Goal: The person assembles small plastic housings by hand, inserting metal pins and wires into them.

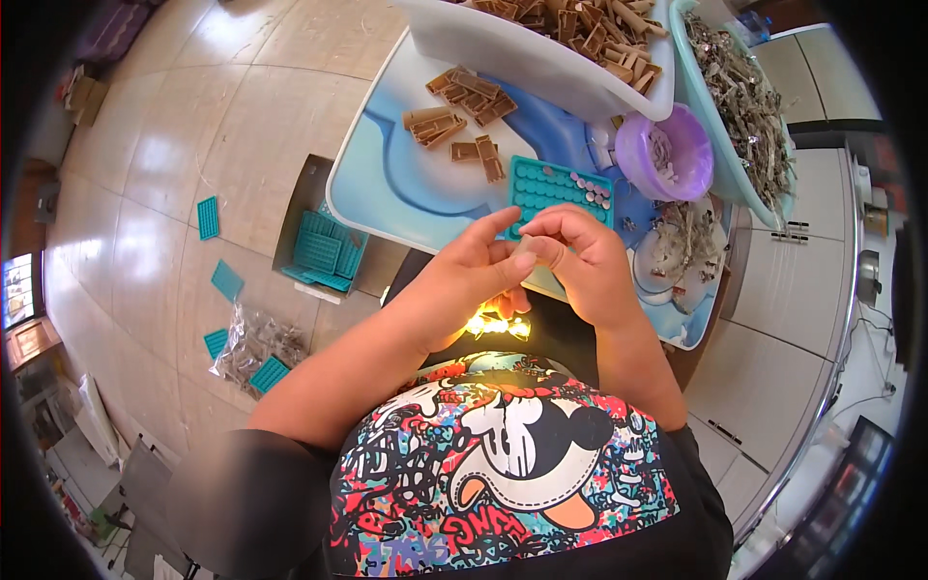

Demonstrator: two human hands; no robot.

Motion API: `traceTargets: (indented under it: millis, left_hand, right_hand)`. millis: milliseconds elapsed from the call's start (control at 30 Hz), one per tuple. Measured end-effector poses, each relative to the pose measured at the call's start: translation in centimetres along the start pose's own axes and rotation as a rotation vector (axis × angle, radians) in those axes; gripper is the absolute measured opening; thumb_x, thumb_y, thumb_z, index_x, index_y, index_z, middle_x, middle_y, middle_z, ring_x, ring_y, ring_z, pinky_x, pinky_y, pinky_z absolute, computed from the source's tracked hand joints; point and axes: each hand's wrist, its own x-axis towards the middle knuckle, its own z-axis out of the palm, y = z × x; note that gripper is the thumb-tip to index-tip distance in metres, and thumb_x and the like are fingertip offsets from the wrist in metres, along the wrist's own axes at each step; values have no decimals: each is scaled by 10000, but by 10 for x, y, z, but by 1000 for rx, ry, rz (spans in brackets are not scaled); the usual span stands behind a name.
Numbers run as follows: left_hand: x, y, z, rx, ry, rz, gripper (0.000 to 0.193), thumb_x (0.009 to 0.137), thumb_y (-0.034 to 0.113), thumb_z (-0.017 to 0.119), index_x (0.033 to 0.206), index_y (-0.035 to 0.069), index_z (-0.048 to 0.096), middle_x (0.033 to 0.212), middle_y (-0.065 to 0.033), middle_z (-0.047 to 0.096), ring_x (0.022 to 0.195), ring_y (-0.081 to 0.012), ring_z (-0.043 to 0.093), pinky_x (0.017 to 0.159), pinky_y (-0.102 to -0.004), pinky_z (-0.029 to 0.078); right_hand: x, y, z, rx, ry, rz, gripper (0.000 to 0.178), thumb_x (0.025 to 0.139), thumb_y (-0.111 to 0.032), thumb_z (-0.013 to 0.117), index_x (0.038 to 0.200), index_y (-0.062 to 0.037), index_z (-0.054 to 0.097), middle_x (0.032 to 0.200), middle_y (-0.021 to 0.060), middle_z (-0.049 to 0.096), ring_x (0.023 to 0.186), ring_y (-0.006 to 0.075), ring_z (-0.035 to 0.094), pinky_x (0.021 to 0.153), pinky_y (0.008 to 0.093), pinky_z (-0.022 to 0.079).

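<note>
My left hand (474, 271) and my right hand (585, 266) meet in front of my chest, fingers closed and fingertips together. Between the fingertips is a small pale piece (527, 247), mostly hidden, so its kind is unclear. Just under my left hand's curled fingers glows a bunch of yellow string lights (501, 327), which that hand seems to hold. Directly beyond my fingers lies a teal tray (546, 186) with rows of round hollows; small pale discs (592, 188) sit at its right side.
Brown plastic cases (474, 97) lie on the blue-white table (372, 174); more fill a white bin (541, 58). At right are a purple basin (633, 159), a teal tub (691, 87) of tangled string lights and a plate (650, 261). A box (290, 242) of teal trays stands left.
</note>
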Motion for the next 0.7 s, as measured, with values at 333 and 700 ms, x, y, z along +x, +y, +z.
traceTargets:
  millis: [333, 700]
  left_hand:
    - [4, 14, -2, 29, -2, -121, 414, 867, 188, 512, 1211, -30, 438, 872, -79, 569, 708, -171, 607, 630, -291, 496]
    - [3, 1, -1, 577, 182, 182, 257, 850, 161, 625, 1044, -7, 602, 778, -72, 612, 664, -118, 583, 609, -274, 467]
  right_hand:
    - [-5, 16, -9, 274, -23, 193, 190, 858, -160, 619, 945, 8, 601, 886, 26, 607, 794, 86, 541, 722, 225, 433]
    - [-11, 11, -4, 367, 84, 42, 229, 858, -118, 620, 1033, 22, 574, 916, 49, 602, 858, 119, 573, 768, 250, 465]
